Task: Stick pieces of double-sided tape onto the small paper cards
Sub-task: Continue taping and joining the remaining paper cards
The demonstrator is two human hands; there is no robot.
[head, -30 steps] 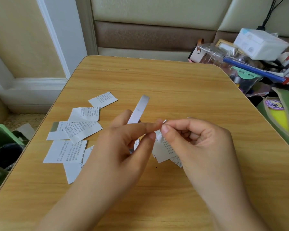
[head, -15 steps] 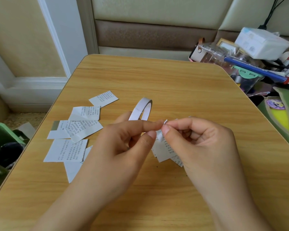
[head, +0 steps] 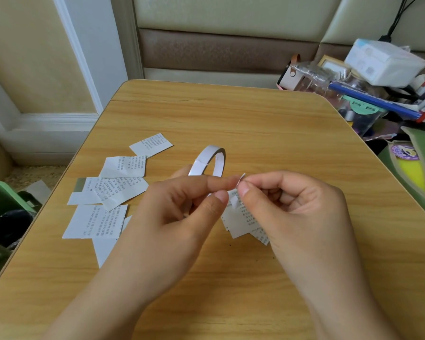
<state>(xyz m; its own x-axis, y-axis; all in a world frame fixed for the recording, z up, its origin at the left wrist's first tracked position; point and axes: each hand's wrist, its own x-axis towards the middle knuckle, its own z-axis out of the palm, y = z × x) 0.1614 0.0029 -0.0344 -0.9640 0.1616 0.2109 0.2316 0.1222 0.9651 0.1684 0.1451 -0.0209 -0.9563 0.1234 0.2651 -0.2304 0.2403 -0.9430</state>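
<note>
Both hands meet above the middle of a wooden table [head: 268,123]; the left hand [head: 179,212] pinches a small bit of white tape [head: 240,179] between thumb and forefinger, with the tape roll [head: 207,160] standing on edge behind its fingers, though how the roll is held is hidden; the right hand [head: 297,212] has its fingers curled, its thumb and forefinger nipping the same bit of tape from the other side, so the two pinches touch tip to tip; under the right hand lie a few printed paper cards [head: 241,217], partly covered by the fingers; whether that hand also holds them I cannot tell. A loose spread of more cards [head: 113,190] lies flat on the table to the left, overlapping one another; one card [head: 150,145] sits apart at the far end of the spread. Off the right edge of the table is a heap of clutter [head: 368,87], with a white box on top; a green bin [head: 0,202] stands low on the left.
</note>
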